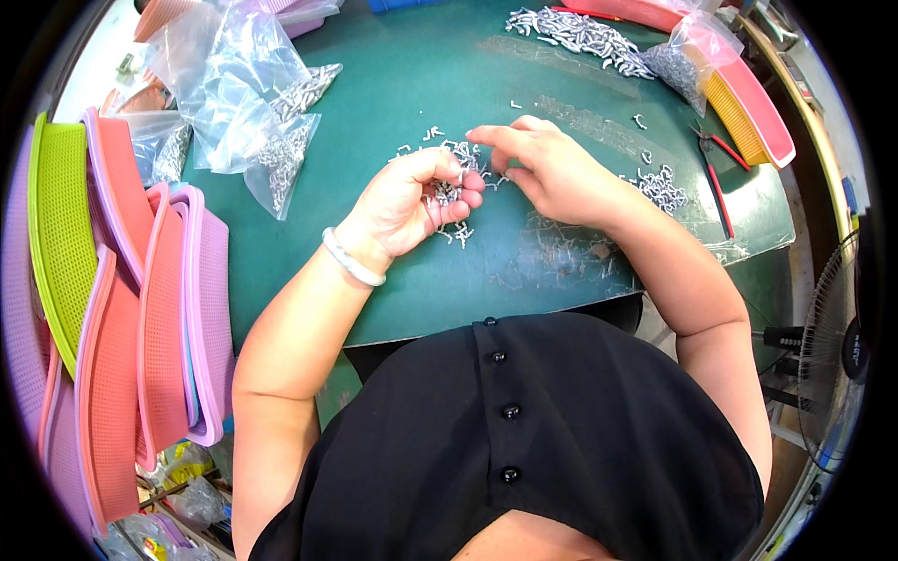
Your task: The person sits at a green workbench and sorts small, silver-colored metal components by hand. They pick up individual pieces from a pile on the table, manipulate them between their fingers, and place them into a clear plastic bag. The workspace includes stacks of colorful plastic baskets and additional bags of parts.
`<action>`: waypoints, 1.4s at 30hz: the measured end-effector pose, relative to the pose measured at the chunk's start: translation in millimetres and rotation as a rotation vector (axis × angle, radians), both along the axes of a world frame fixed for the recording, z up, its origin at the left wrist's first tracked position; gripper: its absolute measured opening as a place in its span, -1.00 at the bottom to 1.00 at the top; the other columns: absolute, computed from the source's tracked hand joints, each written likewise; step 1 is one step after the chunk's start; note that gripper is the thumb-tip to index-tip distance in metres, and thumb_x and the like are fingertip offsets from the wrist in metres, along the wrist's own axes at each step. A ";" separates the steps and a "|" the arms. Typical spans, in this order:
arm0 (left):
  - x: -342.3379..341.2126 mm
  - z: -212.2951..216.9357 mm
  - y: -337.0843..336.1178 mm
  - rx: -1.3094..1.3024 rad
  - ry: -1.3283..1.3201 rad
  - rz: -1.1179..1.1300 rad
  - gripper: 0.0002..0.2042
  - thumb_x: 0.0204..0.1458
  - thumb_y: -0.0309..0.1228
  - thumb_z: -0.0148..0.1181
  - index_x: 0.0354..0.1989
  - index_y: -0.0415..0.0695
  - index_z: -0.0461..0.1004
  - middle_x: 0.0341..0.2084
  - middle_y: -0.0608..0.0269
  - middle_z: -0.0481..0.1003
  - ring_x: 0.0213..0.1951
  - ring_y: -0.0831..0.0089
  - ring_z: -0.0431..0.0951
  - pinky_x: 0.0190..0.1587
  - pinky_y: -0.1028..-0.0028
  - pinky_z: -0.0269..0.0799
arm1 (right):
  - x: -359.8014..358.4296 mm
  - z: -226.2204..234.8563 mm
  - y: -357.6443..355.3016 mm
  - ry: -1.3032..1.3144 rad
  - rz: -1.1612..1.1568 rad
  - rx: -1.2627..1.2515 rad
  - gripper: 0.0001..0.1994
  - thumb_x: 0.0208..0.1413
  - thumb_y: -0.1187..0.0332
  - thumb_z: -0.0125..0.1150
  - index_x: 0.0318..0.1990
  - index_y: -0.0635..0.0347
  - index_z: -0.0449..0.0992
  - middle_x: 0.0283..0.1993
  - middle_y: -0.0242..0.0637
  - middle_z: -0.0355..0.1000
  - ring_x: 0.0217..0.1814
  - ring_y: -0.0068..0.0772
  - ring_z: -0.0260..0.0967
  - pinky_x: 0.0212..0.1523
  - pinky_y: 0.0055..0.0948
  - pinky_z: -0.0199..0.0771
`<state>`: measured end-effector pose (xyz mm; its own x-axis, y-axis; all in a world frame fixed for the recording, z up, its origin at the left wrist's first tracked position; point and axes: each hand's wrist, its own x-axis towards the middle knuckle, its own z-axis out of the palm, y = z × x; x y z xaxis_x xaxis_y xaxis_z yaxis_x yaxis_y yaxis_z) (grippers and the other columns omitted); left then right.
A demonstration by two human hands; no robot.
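Observation:
My left hand (412, 196) is turned palm up, its fingers curled round a clump of small silvery metal pieces (447, 193). Just right of it hovers my right hand (557, 173), palm down. Its index finger reaches toward the left fingertips, apart from the thumb. A few bent metal pieces (460, 234) lie on the table under and around the left hand. Whether the small piece by my right thumb is gripped or lies on the table is hard to make out. A pale bangle (352, 258) circles my left wrist.
On the green table (393, 299) are clear bags of metal parts (281, 154) at left, a small pile (662, 190) and red-handled pliers (716, 192) at right, and a larger heap (585, 37) farther back. Colourful plastic baskets (117, 393) stack at left; a fan (828, 346) stands right.

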<state>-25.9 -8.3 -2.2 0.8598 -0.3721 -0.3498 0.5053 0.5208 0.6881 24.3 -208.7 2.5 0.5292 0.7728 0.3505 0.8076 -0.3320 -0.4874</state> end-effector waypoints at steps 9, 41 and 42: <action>3.6 -6.5 3.9 -0.033 -0.046 0.025 -0.97 -0.06 -0.56 -0.01 -0.44 -0.24 0.34 -0.45 0.07 0.43 -0.49 0.39 0.48 -0.47 0.57 0.47 | 2.8 -2.6 -2.8 0.060 -0.017 -0.016 -0.52 -0.23 0.65 0.08 -0.03 0.20 0.31 -0.47 -0.33 0.33 -0.31 -0.29 0.26 -0.23 -0.36 0.30; -2.2 0.7 -6.6 0.245 -0.045 -0.024 -0.92 0.02 -0.48 0.02 -0.35 -0.21 0.38 -0.54 0.27 0.41 -0.56 0.55 0.43 -0.57 0.68 0.38 | 3.5 -13.8 -1.3 0.039 -0.038 0.009 -0.55 -0.19 0.61 0.05 -0.02 0.24 0.24 -0.49 -0.31 0.26 -0.34 -0.27 0.25 -0.26 -0.36 0.27; -2.7 1.1 -7.0 0.245 -0.043 -0.023 -0.92 0.02 -0.48 0.03 -0.35 -0.20 0.38 -0.54 0.27 0.41 -0.56 0.55 0.42 -0.57 0.69 0.38 | 3.7 -15.1 -0.5 0.036 -0.038 0.026 -0.55 -0.19 0.61 0.05 -0.03 0.24 0.24 -0.49 -0.31 0.26 -0.34 -0.27 0.26 -0.27 -0.36 0.28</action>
